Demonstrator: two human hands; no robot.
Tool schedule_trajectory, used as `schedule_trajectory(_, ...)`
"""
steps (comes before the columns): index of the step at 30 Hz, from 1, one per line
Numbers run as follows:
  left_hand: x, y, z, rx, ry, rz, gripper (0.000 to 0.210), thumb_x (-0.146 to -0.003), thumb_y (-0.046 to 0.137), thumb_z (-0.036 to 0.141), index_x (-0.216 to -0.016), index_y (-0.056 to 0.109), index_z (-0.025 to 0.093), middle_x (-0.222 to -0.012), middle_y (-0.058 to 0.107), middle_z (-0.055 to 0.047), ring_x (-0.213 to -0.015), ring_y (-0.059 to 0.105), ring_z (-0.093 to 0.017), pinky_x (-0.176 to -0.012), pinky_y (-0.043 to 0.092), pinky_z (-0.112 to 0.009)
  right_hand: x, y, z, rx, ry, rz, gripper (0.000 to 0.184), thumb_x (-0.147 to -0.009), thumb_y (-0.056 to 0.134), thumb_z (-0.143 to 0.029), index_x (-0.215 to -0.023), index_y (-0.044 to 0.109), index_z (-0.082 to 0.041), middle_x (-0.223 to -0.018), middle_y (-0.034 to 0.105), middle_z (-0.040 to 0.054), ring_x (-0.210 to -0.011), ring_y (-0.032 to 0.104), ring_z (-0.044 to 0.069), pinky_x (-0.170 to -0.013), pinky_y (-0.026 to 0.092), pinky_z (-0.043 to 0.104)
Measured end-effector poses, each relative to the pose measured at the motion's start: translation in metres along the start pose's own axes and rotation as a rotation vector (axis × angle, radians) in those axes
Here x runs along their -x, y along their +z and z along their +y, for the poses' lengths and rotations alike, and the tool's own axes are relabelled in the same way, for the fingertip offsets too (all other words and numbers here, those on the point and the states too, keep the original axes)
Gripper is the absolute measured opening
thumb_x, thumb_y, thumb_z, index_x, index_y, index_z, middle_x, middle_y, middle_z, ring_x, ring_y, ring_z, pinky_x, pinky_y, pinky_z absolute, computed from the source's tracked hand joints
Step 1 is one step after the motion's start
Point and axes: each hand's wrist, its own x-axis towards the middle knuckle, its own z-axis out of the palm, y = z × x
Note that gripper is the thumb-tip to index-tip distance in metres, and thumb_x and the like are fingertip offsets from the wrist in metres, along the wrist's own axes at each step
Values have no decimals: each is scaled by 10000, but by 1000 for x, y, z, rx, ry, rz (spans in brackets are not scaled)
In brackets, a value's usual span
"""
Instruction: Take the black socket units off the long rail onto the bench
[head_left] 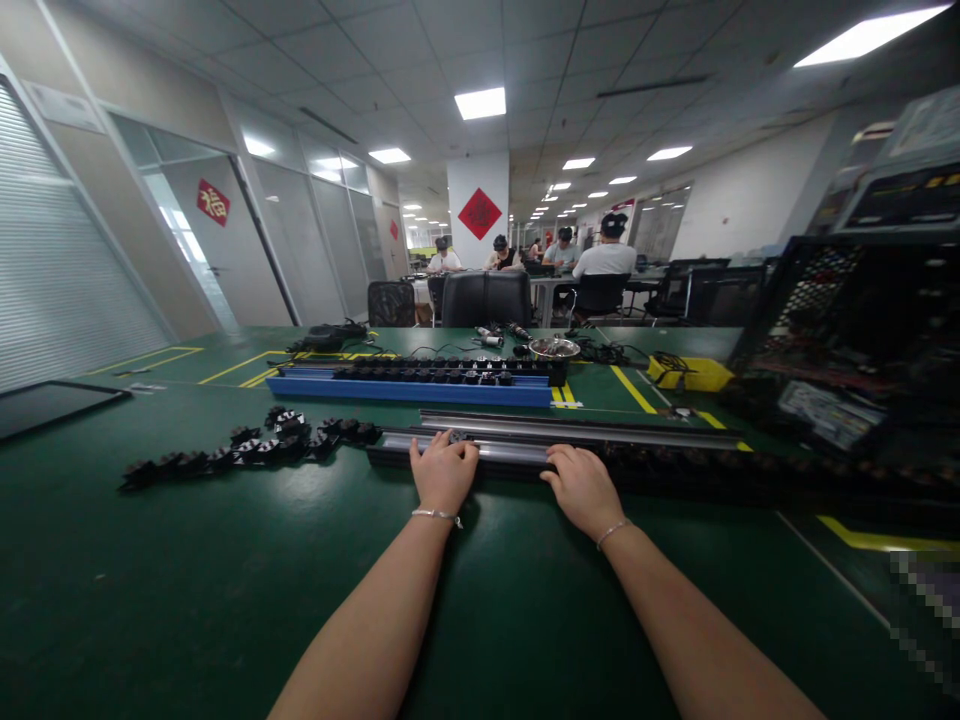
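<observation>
A long black rail with a silvery channel [517,455] lies crosswise on the green table in front of me. My left hand [445,472] is over its left part, fingers bent and closed around a small dark part [459,436] at the channel; the fingertips partly hide it. My right hand [585,490] is farther along the rail, with fingers on its top and thumb at the near side, closed on it. Just behind lies a second metal rail [600,430]. Left of the rails stretches a chain of small black parts [255,450]. More dark parts line the rail right of my right hand.
A blue rail [405,388] with rows of black parts stands farther back. Behind it are a metal bowl [555,348] and cables. A yellow bin [688,374] and an opened computer case [832,340] stand at the right. A dark flat panel [56,408] lies left. Several people sit beyond.
</observation>
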Motion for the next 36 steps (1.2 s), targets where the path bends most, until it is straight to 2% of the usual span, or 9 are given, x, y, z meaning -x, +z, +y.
schedule_trajectory(9,-5,-1,-9,-16,-67,-4,310,-830,426,315,-822,735,316,-1193,630,-18,-1155,530,-220,-1077,178,-492,0,1,1,-9,-13,4,112,-827,505,-235,-861,599,-184,-1001,650,73,-926,581,195,-893,391,364)
schedule_trajectory(20,-6,-1,-12,-1,-67,36,324,-828,421,312,-766,739,302,-1170,644,-13,-1125,549,-226,-1074,177,-491,0,-1,0,10,-17,0,104,-826,511,-231,-867,591,-177,-984,648,78,-923,577,196,-885,390,356)
schedule_trajectory(36,-11,0,-23,-9,-151,44,325,-827,420,314,-729,730,322,-1181,638,17,-1134,536,-215,-1076,156,-494,0,1,1,1,-19,12,94,-829,505,-237,-858,582,-190,-968,646,66,-902,580,188,-891,384,358)
